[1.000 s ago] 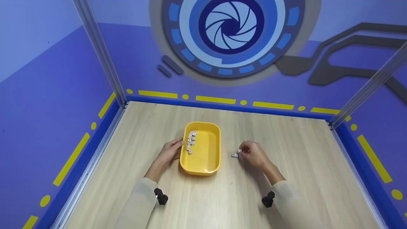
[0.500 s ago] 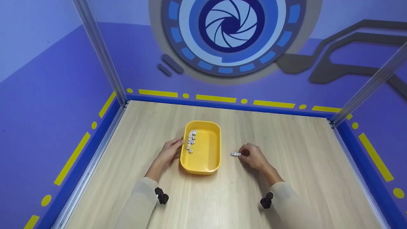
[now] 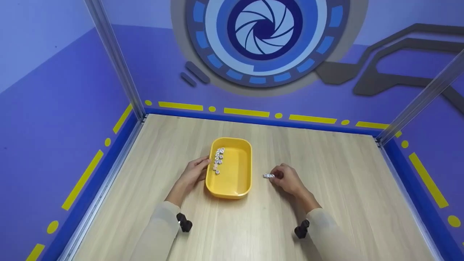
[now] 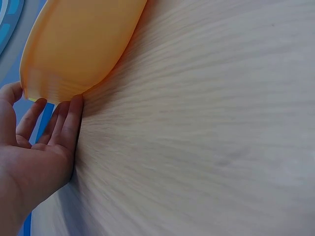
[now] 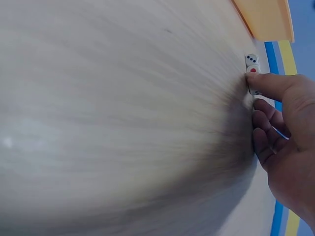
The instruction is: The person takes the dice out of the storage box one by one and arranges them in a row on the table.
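A yellow plastic tray (image 3: 237,174) sits on the wooden table with several white dice (image 3: 217,161) along its inner left side. My left hand (image 3: 192,172) holds the tray's left edge; in the left wrist view the thumb is at the rim and the fingertips (image 4: 76,101) are against the outer wall. Right of the tray, my right hand (image 3: 289,178) pinches a white die at the near end of a short row of dice (image 3: 267,175) on the table. The right wrist view shows blue pips on one die (image 5: 252,59) and a red pip beside the thumb (image 5: 273,84); the thumb partly hides the row.
The wooden table (image 3: 232,228) is bounded by a blue back wall (image 3: 152,72) and side walls, with metal posts (image 3: 116,58) at the corners. A small black device (image 3: 185,223) is on the left wrist, another black device (image 3: 302,229) on the right.
The right hand has moved slightly down and left, bringing its die in line against the dice on the table. The left hand and tray have stayed in place.
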A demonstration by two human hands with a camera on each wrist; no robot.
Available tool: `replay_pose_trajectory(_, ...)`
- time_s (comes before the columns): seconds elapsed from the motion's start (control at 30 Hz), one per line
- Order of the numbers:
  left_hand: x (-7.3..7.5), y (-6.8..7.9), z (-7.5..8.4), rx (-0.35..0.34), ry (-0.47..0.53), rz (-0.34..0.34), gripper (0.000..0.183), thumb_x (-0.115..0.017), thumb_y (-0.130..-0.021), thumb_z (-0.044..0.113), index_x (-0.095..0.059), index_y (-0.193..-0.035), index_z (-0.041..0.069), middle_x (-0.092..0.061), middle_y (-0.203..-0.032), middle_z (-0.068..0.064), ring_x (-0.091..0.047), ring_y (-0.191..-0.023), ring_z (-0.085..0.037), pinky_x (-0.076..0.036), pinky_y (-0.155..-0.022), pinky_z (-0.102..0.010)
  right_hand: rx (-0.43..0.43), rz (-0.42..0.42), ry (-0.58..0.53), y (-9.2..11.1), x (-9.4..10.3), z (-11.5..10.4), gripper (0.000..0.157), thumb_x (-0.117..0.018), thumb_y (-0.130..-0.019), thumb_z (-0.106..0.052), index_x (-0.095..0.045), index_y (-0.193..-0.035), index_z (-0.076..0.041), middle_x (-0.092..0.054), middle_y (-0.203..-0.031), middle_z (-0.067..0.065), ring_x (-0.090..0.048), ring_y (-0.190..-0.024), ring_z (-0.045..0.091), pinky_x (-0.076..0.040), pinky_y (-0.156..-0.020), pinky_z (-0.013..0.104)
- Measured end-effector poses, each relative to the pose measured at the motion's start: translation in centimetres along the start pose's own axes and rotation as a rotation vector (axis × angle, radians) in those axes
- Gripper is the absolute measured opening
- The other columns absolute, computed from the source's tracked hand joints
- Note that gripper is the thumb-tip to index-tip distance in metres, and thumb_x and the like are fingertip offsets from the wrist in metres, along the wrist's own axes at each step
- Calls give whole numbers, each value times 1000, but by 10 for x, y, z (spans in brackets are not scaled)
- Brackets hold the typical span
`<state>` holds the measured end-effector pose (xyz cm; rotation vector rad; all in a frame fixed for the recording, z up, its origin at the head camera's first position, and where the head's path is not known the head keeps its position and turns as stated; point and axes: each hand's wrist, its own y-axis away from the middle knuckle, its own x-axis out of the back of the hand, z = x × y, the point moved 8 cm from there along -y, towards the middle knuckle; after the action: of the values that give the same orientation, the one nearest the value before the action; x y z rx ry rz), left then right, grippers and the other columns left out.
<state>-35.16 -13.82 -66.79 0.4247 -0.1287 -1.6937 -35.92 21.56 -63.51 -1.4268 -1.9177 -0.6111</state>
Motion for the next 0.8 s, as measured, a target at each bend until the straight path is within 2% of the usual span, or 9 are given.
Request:
replay_pose_trajectory(0.17,6,1,0,-2,9,28,54,-62,-97,40,-51,-146,19,-61,-136,-11,-64,-117,-24,-56,-91,-37,-10,46,13,-7,1,-22,25,-81,-84,-19,-70,-105,-10,-59,-98,5,-57,-88,19,-51,-74,33)
replay_pose_trajectory(0.3,8,1,0,4,-3,40,54,-63,-97,40,-50,-146,20,-60,-136,-11,-64,-116,-24,-56,-90,-37,98,140,-53,-19,1,-63,24,-79,-85,-15,-69,-105,-5,-62,-99,8,-60,-92,23,-55,-80,39)
replay_pose_trajectory(0.37,8,1,0,10,-8,49,53,-63,-97,41,-51,-145,21,-61,-136,-10,-65,-116,-24,-56,-90,-37,167,150,-96,-25,-5,-87,21,-78,-86,-12,-69,-103,-5,-63,-97,9,-62,-90,24,-56,-77,39)
replay_pose_trajectory(0.47,7,2,1,7,-9,58,51,-62,-98,39,-52,-144,21,-61,-135,-9,-65,-115,-24,-57,-89,-37,236,117,-116,-34,-21,-118,21,-78,-86,-14,-68,-103,-6,-64,-95,8,-63,-87,23,-58,-72,36)
replay_pose_trajectory(0.53,5,2,2,7,4,56,49,-62,-98,38,-53,-144,21,-61,-135,-9,-65,-115,-24,-57,-90,-37,236,76,-108,-41,-33,-132,23,-78,-87,-17,-69,-105,-6,-65,-97,6,-64,-88,22,-58,-72,31)
replay_pose_trajectory(0.67,0,1,3,6,14,31,51,-61,-99,36,-50,-146,20,-58,-139,-11,-64,-117,-25,-56,-91,-36,196,-4,-83,-52,-59,-146,28,-76,-89,-20,-69,-110,-3,-65,-100,5,-64,-91,21,-56,-76,28)
replay_pose_trajectory(0.8,-1,0,3,7,22,19,52,-62,-99,35,-50,-146,18,-58,-138,-13,-64,-117,-26,-56,-90,-37,196,-33,-75,-61,-78,-158,27,-76,-88,-15,-69,-109,1,-66,-100,9,-64,-91,23,-56,-78,31)
